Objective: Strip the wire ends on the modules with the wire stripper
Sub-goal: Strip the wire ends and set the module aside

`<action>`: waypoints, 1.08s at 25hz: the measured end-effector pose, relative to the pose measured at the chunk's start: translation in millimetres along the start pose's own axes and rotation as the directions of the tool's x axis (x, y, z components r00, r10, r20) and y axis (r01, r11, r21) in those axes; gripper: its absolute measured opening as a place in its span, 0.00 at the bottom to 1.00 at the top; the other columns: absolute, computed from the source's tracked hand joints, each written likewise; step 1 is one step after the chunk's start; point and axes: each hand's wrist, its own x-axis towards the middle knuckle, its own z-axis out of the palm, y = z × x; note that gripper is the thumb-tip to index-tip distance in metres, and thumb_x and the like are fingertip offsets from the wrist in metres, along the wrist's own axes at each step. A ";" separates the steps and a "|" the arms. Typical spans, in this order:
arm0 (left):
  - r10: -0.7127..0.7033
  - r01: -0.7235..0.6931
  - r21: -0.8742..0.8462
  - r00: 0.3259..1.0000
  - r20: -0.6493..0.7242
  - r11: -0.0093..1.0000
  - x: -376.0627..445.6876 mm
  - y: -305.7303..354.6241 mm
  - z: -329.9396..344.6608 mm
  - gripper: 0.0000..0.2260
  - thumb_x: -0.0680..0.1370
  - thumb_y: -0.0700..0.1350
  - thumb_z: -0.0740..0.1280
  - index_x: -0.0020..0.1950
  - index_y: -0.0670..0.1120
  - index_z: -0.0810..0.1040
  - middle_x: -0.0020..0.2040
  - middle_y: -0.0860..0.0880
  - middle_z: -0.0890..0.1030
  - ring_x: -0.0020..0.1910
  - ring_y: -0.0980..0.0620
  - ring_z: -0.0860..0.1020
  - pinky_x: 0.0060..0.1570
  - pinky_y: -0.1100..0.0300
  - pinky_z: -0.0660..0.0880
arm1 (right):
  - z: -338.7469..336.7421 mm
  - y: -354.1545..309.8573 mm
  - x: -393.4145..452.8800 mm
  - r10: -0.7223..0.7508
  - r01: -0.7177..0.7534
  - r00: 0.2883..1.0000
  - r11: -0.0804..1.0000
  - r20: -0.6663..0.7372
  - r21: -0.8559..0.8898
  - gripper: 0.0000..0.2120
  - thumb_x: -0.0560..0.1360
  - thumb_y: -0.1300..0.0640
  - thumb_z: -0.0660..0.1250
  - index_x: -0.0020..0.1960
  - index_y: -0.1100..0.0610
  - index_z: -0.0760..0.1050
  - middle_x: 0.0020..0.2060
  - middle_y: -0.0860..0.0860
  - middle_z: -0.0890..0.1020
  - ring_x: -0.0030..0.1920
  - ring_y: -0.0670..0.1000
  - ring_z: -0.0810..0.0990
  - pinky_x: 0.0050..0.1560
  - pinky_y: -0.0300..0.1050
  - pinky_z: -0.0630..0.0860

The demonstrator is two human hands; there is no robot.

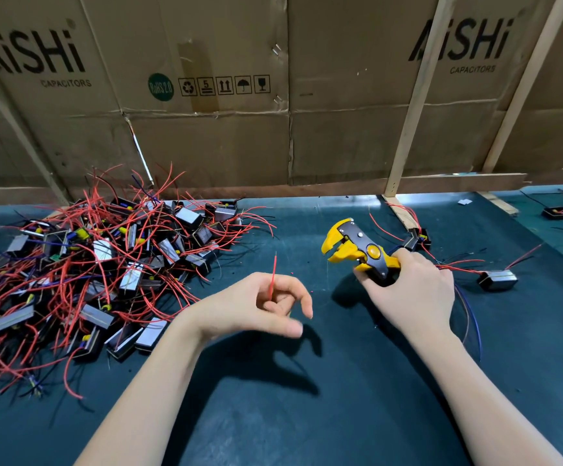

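Observation:
My right hand (414,290) grips the handles of a yellow and black wire stripper (357,250), whose jaws point left and stand apart. Left of it, my left hand (260,307) hovers above the mat and pinches a thin red wire (274,274) that sticks straight up from the fingers. Whether a module hangs from that wire is hidden by the hand. A big tangled pile of black modules with red wires (105,264) lies at the left of the dark green mat (307,398).
Single modules lie to the right: one silver-topped (497,280), one by the wooden post (418,240), one far right (555,212). Blue wires (471,317) curl beside my right wrist. A cardboard wall (273,95) with wooden slats (411,105) closes the back.

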 end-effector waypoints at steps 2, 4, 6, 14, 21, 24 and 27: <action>-0.031 0.019 0.127 0.995 0.095 0.992 -4.6 -1.7 -4.9 0.10 0.71 0.44 0.76 0.50 0.46 0.81 0.34 0.52 0.60 0.34 0.51 0.59 0.34 0.64 0.60 | -0.3 0.8 0.6 0.016 -0.016 1.000 1.000 -0.005 0.018 0.24 0.67 0.34 0.69 0.38 0.56 0.71 0.34 0.50 0.75 0.42 0.59 0.78 0.46 0.51 0.65; -0.025 0.017 0.135 0.998 0.063 0.991 -3.0 -3.2 -3.2 0.05 0.73 0.43 0.76 0.47 0.46 0.84 0.33 0.53 0.64 0.33 0.54 0.63 0.35 0.66 0.62 | 0.1 2.2 0.9 0.015 -0.015 1.000 1.000 0.005 0.021 0.24 0.67 0.34 0.69 0.38 0.56 0.71 0.35 0.51 0.76 0.42 0.59 0.78 0.47 0.51 0.65; 0.015 -0.010 0.101 0.999 -0.043 0.995 1.6 -4.9 0.5 0.01 0.75 0.42 0.74 0.45 0.46 0.84 0.33 0.51 0.71 0.34 0.56 0.68 0.38 0.68 0.66 | 0.6 3.4 1.0 0.002 -0.002 1.000 1.000 0.015 0.022 0.25 0.66 0.34 0.69 0.38 0.56 0.70 0.34 0.51 0.76 0.41 0.59 0.77 0.47 0.51 0.65; -0.006 0.011 0.007 0.867 -0.498 1.000 19.3 -10.7 12.9 0.05 0.79 0.38 0.67 0.43 0.43 0.78 0.27 0.48 0.77 0.25 0.54 0.70 0.28 0.66 0.68 | 3.4 -6.1 -6.6 -0.156 0.153 0.986 0.986 -0.055 -0.065 0.24 0.64 0.38 0.74 0.42 0.59 0.74 0.36 0.53 0.77 0.41 0.60 0.77 0.46 0.53 0.66; -0.064 0.089 0.018 0.827 -0.559 0.996 23.3 -7.7 18.7 0.08 0.79 0.37 0.63 0.41 0.45 0.75 0.22 0.49 0.75 0.20 0.54 0.66 0.24 0.67 0.65 | 4.5 -12.5 -9.9 -0.185 0.178 0.980 0.979 -0.069 -0.097 0.24 0.65 0.38 0.73 0.43 0.59 0.75 0.36 0.53 0.77 0.40 0.60 0.76 0.45 0.53 0.65; -0.064 0.092 0.020 0.813 -0.578 0.996 23.9 -8.6 18.8 0.07 0.80 0.39 0.64 0.43 0.43 0.77 0.20 0.54 0.67 0.20 0.56 0.60 0.24 0.68 0.60 | 3.1 -11.0 -9.1 -0.185 0.178 0.980 0.980 -0.077 -0.091 0.24 0.65 0.38 0.73 0.42 0.59 0.75 0.35 0.53 0.76 0.39 0.60 0.76 0.45 0.52 0.65; -0.039 0.085 0.051 0.811 -0.583 0.995 22.4 -9.1 18.2 0.07 0.81 0.42 0.65 0.45 0.41 0.80 0.20 0.54 0.66 0.22 0.55 0.60 0.25 0.67 0.59 | 2.2 -11.1 -8.8 -0.188 0.180 0.979 0.980 -0.082 -0.089 0.24 0.65 0.39 0.74 0.41 0.59 0.74 0.34 0.53 0.76 0.38 0.60 0.75 0.45 0.52 0.64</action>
